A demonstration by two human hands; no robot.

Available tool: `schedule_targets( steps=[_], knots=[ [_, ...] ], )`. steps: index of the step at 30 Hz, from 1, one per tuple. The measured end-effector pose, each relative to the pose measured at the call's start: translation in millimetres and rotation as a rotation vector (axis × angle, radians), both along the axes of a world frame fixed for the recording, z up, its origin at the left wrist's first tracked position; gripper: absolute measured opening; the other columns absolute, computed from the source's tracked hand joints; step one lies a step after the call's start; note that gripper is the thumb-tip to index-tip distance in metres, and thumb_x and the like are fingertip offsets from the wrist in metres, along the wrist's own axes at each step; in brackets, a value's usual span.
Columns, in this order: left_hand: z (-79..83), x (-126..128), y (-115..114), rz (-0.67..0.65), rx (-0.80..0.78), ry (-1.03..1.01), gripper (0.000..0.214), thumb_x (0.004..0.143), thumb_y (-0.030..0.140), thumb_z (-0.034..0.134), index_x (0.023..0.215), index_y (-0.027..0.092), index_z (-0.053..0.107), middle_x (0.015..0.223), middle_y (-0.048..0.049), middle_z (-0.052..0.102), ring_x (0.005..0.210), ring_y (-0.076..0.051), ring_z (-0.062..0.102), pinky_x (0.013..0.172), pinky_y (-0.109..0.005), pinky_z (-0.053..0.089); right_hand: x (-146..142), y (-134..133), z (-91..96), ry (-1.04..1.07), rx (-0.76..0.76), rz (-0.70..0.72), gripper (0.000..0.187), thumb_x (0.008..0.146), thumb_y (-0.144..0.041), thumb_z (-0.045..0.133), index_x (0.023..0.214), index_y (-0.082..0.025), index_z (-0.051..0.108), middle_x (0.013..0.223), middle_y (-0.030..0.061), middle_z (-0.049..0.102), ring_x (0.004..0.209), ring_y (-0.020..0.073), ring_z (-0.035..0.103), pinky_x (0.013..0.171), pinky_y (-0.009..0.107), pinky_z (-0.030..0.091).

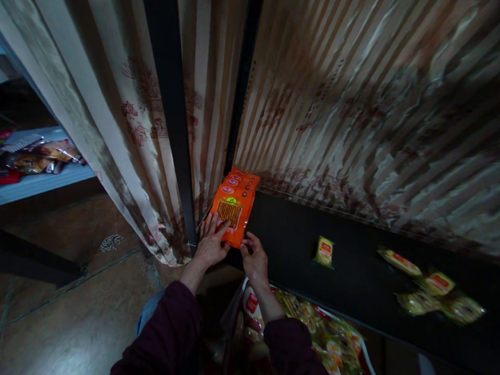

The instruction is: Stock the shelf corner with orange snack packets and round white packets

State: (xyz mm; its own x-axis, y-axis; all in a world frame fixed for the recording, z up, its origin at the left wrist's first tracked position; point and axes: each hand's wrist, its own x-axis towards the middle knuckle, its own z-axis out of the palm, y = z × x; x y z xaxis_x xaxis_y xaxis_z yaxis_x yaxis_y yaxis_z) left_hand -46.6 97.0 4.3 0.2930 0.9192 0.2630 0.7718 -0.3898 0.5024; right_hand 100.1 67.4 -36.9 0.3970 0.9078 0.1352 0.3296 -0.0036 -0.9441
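Observation:
A row of orange snack packets lies overlapped at the left end of a dark shelf. My left hand rests on the nearest packet's left side, fingers stretched over it. My right hand pinches that packet's lower right corner. Both sleeves are dark maroon.
A small yellow packet and several yellow-red packets lie further right on the shelf. Below my arms sits a bag of snack packs. Striped curtains hang behind. A blue shelf with wrapped goods stands far left over a tiled floor.

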Motion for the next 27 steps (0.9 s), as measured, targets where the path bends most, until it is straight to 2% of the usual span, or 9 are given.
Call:
schedule_targets(
  steps=[5,10,15,22,27],
  knots=[
    [-7.8,-1,6,0.006,-0.011,-0.050,0.056,0.081,0.011,0.050,0.135,0.025,0.048,0.156,-0.0046,0.025,0.144,-0.023,0.017,0.116,-0.045,0.023,-2,7,-3.8,0.073,0.048,-0.055,0.043,0.076,-0.035,0.053,0.115,-0.017,0.057,0.099,0.0082,0.067,0.090,0.0191,0.064,0.086,0.039,0.051],
    [-13.2,-2,9,0.005,-0.027,-0.075,0.054,0.084,0.010,0.047,0.136,0.028,0.047,0.156,-0.0045,0.025,0.144,-0.023,0.017,0.116,-0.048,0.023,1,12,-5.4,0.210,-0.002,-0.059,0.045,0.069,-0.034,0.058,0.111,-0.017,0.058,0.095,0.0073,0.069,0.083,0.0201,0.066,0.071,0.035,0.054],
    [-13.0,-3,10,0.012,-0.050,-0.087,0.058,0.081,0.005,0.044,0.135,0.028,0.048,0.155,-0.0050,0.025,0.144,-0.023,0.019,0.116,-0.049,0.020,2,17,5.7,0.243,-0.083,-0.014,0.041,0.068,-0.038,0.059,0.104,-0.018,0.061,0.088,0.0045,0.068,0.064,0.0154,0.062,0.049,0.025,0.047],
    [-12.3,-3,11,0.016,-0.057,-0.105,0.061,0.076,0.002,0.045,0.132,0.025,0.050,0.155,-0.0051,0.024,0.143,-0.022,0.021,0.116,-0.045,0.022,-2,25,20.0,0.348,-0.074,-0.063,0.045,0.061,-0.038,0.064,0.100,-0.016,0.063,0.070,-0.0011,0.065,0.052,0.0112,0.053,0.044,0.021,0.038],
    [-12.1,-2,10,0.026,-0.066,-0.113,0.058,0.076,0.002,0.044,0.127,0.027,0.052,0.154,-0.0036,0.027,0.141,-0.020,0.027,0.116,-0.044,0.022,-1,27,33.5,0.447,-0.184,0.066,0.032,0.062,-0.039,0.063,0.083,-0.016,0.066,0.067,0.0005,0.066,0.046,0.0100,0.049,0.040,0.021,0.031]
  ],
)
